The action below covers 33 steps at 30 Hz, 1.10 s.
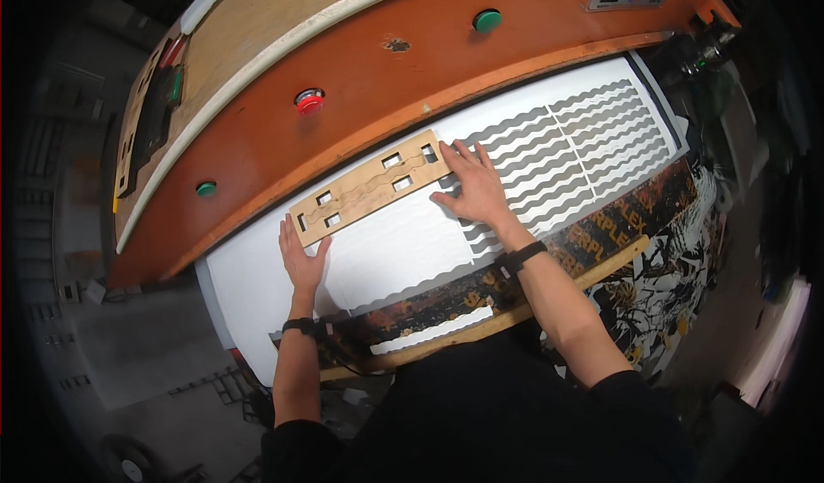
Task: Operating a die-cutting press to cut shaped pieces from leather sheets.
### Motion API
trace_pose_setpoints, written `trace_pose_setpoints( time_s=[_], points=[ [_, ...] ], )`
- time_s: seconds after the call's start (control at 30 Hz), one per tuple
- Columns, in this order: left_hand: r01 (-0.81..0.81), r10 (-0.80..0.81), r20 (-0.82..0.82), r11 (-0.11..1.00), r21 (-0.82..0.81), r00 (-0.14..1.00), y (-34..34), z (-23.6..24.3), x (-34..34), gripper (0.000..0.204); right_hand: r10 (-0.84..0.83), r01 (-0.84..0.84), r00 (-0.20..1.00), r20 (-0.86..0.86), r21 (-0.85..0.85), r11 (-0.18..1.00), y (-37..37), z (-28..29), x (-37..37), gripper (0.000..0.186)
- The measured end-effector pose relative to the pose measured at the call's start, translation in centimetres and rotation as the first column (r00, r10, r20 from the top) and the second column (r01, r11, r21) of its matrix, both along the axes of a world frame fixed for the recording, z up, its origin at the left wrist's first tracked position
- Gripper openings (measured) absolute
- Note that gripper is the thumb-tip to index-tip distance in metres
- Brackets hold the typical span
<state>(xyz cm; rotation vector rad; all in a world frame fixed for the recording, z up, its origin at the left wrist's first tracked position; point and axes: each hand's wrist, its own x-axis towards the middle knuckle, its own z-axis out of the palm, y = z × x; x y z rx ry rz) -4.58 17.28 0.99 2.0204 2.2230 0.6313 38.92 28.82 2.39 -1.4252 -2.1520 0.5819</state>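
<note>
Slotted wood bd (365, 189) flat on wht sheet (249, 298), left of wavy-cut rows (536, 166). L hand (302, 264) at its left end, R hand (479, 190) at right; both grips unclenched, spread, touching bd edges. Far: orange beam (395, 80) w/ grn btns (487, 21).

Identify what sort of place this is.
Likely a workshop or small factory, probably for cutting sheet material: an orange machine with a red button, a white sheet with rows of wavy cut-outs, and a heap of scraps.
</note>
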Motion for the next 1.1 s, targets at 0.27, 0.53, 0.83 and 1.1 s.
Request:
trace_pose_setpoints(
  time_s=[0.27,0.53,0.83,1.1],
  points=[
    [-0.010,0.010,-0.029,1.000,0.001,1.000,-1.1,-0.7,-0.8,0.103,-0.014,0.012,0.999,0.038,0.059,0.998,-1.5,-0.6,-0.9,0.100],
    [-0.028,0.027,0.021,1.000,0.009,0.999,-0.9,-1.3,1.6,0.108,-0.027,0.014,0.993,0.117,0.114,0.993,-2.2,-1.2,1.6,0.100],
    [-0.047,0.047,0.044,0.999,-0.002,0.998,-1.0,-0.6,1.9,0.111,-0.020,0.008,0.994,0.107,0.110,0.994,-2.3,-2.0,1.8,0.102],
    [-0.042,0.041,0.043,0.999,0.010,0.998,-0.9,-1.1,2.2,0.112,-0.037,0.023,0.991,0.132,0.107,0.994,-2.3,-1.8,1.9,0.101]
  ],
)
